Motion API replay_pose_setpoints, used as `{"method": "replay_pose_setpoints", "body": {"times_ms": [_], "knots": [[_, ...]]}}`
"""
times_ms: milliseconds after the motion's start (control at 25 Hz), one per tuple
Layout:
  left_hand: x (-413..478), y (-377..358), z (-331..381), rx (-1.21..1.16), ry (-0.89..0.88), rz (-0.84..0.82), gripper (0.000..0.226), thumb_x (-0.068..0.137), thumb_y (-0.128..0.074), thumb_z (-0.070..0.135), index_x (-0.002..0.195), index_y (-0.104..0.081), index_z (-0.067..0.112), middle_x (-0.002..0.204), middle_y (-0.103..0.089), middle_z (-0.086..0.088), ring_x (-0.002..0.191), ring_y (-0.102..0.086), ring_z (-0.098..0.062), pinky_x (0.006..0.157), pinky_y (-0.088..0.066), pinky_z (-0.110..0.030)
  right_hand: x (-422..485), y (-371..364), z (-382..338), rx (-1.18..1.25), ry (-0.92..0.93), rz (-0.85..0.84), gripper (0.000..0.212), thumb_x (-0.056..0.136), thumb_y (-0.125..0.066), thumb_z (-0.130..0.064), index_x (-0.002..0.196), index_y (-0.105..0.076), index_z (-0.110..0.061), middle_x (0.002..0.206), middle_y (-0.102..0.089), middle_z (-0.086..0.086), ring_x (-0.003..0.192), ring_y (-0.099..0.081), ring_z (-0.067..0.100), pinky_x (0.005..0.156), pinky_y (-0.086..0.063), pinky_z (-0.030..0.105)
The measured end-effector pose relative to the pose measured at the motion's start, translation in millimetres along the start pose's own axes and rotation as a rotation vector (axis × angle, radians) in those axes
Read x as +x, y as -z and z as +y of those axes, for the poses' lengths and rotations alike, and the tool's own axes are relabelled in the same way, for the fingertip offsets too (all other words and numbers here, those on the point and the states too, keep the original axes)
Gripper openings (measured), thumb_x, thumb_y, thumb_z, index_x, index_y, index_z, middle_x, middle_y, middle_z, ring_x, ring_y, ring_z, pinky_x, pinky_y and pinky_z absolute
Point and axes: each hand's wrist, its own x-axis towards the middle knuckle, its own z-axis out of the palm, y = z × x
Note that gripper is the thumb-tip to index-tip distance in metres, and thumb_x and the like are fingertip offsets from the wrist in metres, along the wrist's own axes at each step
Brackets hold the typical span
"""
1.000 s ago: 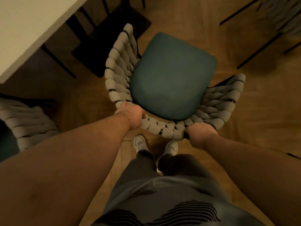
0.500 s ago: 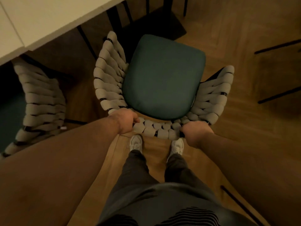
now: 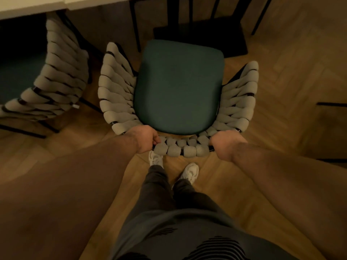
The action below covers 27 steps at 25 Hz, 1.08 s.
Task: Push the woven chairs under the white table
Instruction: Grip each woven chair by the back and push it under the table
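A woven chair with grey rope sides and a dark green seat cushion stands in front of me on the wood floor. My left hand grips the left end of its curved backrest. My right hand grips the right end. The white table shows as a pale edge along the top left. The chair's front faces the table, with floor still showing between them. A second woven chair stands at the left, partly under the table.
Black table legs and a dark base stand just beyond the chair's front. Thin black legs of other furniture show at the right edge. My feet in white shoes stand directly behind the chair on the herringbone floor.
The chair has turned to face the table squarely and moved closer to it. The second woven chair at the left has come further into view. Both hands keep their grip.
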Motion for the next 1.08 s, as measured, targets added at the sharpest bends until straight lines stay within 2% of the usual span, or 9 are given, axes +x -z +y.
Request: {"method": "replay_pose_setpoints", "body": {"times_ms": [80, 160, 200, 280, 360, 520, 720, 840, 1080], "knots": [[-3, 0, -1, -0.07, 0.002, -0.007, 0.039, 0.09, -0.068, 0.005, 0.125, -0.071, 0.023, 0.124, -0.071, 0.007, 0.112, -0.064, -0.009, 0.093, -0.046, -0.018, 10, 4, 6, -0.037, 0.004, 0.028, 0.031, 0.097, -0.049, -0.009, 0.119, -0.068, -0.019, 0.119, -0.067, 0.003, 0.107, -0.066, 0.023, 0.076, -0.046, 0.035], [-6, 1, -5, -0.047, -0.004, 0.001, 0.05, 0.09, -0.069, 0.009, 0.136, -0.063, 0.026, 0.13, -0.067, 0.004, 0.116, -0.062, -0.013, 0.09, -0.045, -0.02, 20, 5, 11, -0.068, 0.003, 0.065, 0.038, 0.096, -0.047, -0.009, 0.127, -0.066, -0.021, 0.126, -0.064, 0.002, 0.114, -0.063, 0.025, 0.093, -0.049, 0.039], [-7, 1, -10, 0.034, 0.011, 0.006, 0.059, 0.089, -0.069, 0.013, 0.144, -0.055, 0.03, 0.133, -0.064, 0.004, 0.118, -0.061, -0.017, 0.091, -0.045, -0.024, 24, 5, 13, -0.089, 0.001, 0.084, 0.042, 0.096, -0.047, -0.01, 0.133, -0.062, -0.022, 0.131, -0.062, 0.002, 0.12, -0.06, 0.026, 0.104, -0.044, 0.041], [-6, 4, -24, 0.271, 0.066, -0.004, 0.068, 0.089, -0.066, 0.021, 0.152, -0.044, 0.033, 0.138, -0.061, 0.001, 0.123, -0.059, -0.022, 0.101, -0.043, -0.031, 31, 8, 14, -0.11, -0.013, 0.1, 0.05, 0.097, -0.046, -0.012, 0.146, -0.05, -0.023, 0.141, -0.058, 0.003, 0.129, -0.055, 0.029, 0.114, -0.033, 0.044], [-2, 9, -33, 0.414, 0.101, -0.032, 0.054, 0.095, -0.056, 0.024, 0.148, -0.048, 0.032, 0.138, -0.063, 0.0, 0.125, -0.057, -0.023, 0.113, -0.038, -0.039, 37, 9, 13, -0.127, -0.001, 0.07, 0.051, 0.097, -0.046, -0.013, 0.146, -0.05, -0.023, 0.144, -0.057, 0.004, 0.131, -0.054, 0.028, 0.118, -0.029, 0.047], [4, 22, -37, 0.407, 0.085, -0.044, 0.046, 0.098, -0.056, 0.03, 0.143, -0.056, 0.036, 0.134, -0.065, -0.002, 0.118, -0.061, -0.024, 0.093, -0.048, -0.035, 43, 14, 15, -0.173, 0.015, 0.013, 0.041, 0.095, -0.047, -0.012, 0.13, -0.065, -0.024, 0.133, -0.062, 0.0, 0.124, -0.058, 0.025, 0.119, -0.029, 0.048], [21, 41, -46, 0.358, 0.122, 0.025, 0.032, 0.092, -0.063, 0.033, 0.124, -0.069, 0.032, 0.107, -0.069, 0.0, 0.095, -0.063, -0.021, 0.075, -0.052, -0.036, 61, 47, 28, -0.213, -0.021, 0.038, 0.037, 0.098, -0.05, -0.012, 0.13, -0.065, -0.024, 0.134, -0.061, 0.0, 0.126, -0.057, 0.025, 0.119, -0.03, 0.047], [31, 58, -50, 0.341, 0.116, 0.01, 0.03, 0.089, -0.067, 0.036, 0.118, -0.07, 0.029, 0.101, -0.068, 0.001, 0.091, -0.062, -0.02, 0.078, -0.055, -0.038, 82, 62, 37, -0.208, -0.043, 0.065, 0.033, 0.097, -0.053, -0.011, 0.124, -0.068, -0.024, 0.128, -0.065, 0.0, 0.121, -0.06, 0.024, 0.117, -0.033, 0.047], [41, 75, -54, 0.346, 0.073, -0.024, 0.04, 0.089, -0.071, 0.041, 0.127, -0.068, 0.029, 0.105, -0.067, 0.0, 0.099, -0.064, -0.022, 0.082, -0.053, -0.037, 97, 76, 47, -0.2, -0.045, 0.015, 0.034, 0.097, -0.053, -0.013, 0.124, -0.067, -0.029, 0.125, -0.067, -0.004, 0.116, -0.062, 0.022, 0.109, -0.04, 0.043]]}}
